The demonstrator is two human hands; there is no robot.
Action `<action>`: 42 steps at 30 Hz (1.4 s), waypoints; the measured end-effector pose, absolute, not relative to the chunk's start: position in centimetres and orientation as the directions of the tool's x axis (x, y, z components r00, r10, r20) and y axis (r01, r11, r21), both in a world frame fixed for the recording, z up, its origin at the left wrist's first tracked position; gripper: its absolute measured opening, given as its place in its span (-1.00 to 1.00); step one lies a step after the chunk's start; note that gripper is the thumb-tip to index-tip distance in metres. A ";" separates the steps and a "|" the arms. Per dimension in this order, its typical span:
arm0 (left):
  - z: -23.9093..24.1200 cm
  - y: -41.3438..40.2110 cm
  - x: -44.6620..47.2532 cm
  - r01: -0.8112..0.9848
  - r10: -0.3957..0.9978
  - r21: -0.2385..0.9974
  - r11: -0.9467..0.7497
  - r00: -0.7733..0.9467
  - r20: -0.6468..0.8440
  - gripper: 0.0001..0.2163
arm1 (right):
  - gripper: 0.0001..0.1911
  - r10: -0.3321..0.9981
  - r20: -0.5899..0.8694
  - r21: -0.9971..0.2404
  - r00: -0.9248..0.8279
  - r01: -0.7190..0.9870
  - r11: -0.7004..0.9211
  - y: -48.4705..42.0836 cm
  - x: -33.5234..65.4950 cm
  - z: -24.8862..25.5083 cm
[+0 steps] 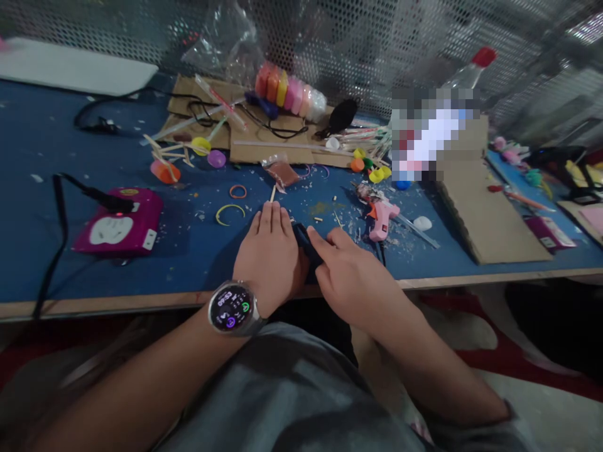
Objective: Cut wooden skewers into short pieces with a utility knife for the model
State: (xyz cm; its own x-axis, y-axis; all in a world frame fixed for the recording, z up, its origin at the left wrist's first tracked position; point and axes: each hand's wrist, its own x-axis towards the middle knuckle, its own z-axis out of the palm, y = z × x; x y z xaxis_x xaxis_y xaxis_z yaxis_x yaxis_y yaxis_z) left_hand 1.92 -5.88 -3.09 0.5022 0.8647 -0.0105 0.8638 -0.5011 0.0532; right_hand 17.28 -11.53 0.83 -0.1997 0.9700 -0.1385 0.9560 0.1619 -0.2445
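My left hand (270, 254) lies near the front edge of the blue table (42, 207), fingers together and stretched forward, with a round watch (232, 307) on the wrist. It touches a small black object (304, 242) that sits between both hands. My right hand (346, 270) is curled around that black object, thumb on top. A thin wooden stick (272, 193) lies just beyond my left fingertips. What lies under my left palm is hidden.
A pink glue gun (381, 220) lies right of my hands. Cardboard sheets (490, 213), coloured clay discs (287, 91), rubber bands (230, 210), straws, a red-capped bottle (466, 78) and a magenta power strip (120, 223) with black cable fill the table. Scraps litter the surface.
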 end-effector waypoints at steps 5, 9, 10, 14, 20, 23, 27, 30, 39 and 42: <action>-3.1 -6.0 1.9 0.865 0.867 0.054 -0.498 0.499 0.000 -0.27 | -0.31 0.984 -0.016 -0.312 -0.177 0.936 0.163 -11.8 17.6 0.3; -3.1 -5.9 1.8 0.860 0.861 0.048 -0.507 0.508 -0.011 -0.29 | -0.30 0.983 -0.043 -0.337 -0.176 0.929 0.152 -11.0 16.9 0.1; -3.0 -5.8 1.7 0.859 0.859 0.048 -0.510 0.511 -0.014 -0.30 | -0.30 0.983 -0.057 -0.336 -0.172 0.931 0.143 -10.8 16.7 0.1; -2.9 -5.7 1.7 0.856 0.857 0.050 -0.514 0.515 -0.013 -0.32 | -0.30 0.981 -0.105 -0.323 -0.163 0.938 0.122 -10.5 16.3 0.2; -3.1 -5.8 1.6 0.853 0.856 0.076 -0.516 0.517 0.015 -0.32 | -0.30 0.980 -0.126 -0.314 -0.155 0.943 0.109 -10.6 16.1 0.4; -3.3 -5.7 1.4 0.851 0.856 0.086 -0.517 0.517 0.025 -0.32 | -0.30 0.977 -0.138 -0.292 -0.161 0.949 0.115 -10.4 15.8 0.5; -3.4 -5.6 1.3 0.844 0.849 0.091 -0.529 0.528 0.031 -0.31 | -0.30 0.978 -0.140 -0.274 -0.154 0.955 0.111 -9.8 15.3 0.6; -3.5 -5.7 1.3 0.840 0.844 0.088 -0.536 0.534 0.048 -0.29 | -0.30 0.978 -0.134 -0.264 -0.159 0.957 0.119 -9.4 15.4 0.6; -2.6 -5.3 -0.1 0.812 0.814 0.085 -0.578 0.567 0.126 -0.45 | -0.32 0.973 0.104 -0.207 -0.204 0.953 0.222 -8.4 21.4 1.6; -1.3 -4.1 -0.9 0.801 0.801 0.075 -0.594 0.579 0.156 -0.56 | -0.32 0.962 0.112 -0.172 -0.248 0.949 0.264 -7.2 22.9 2.8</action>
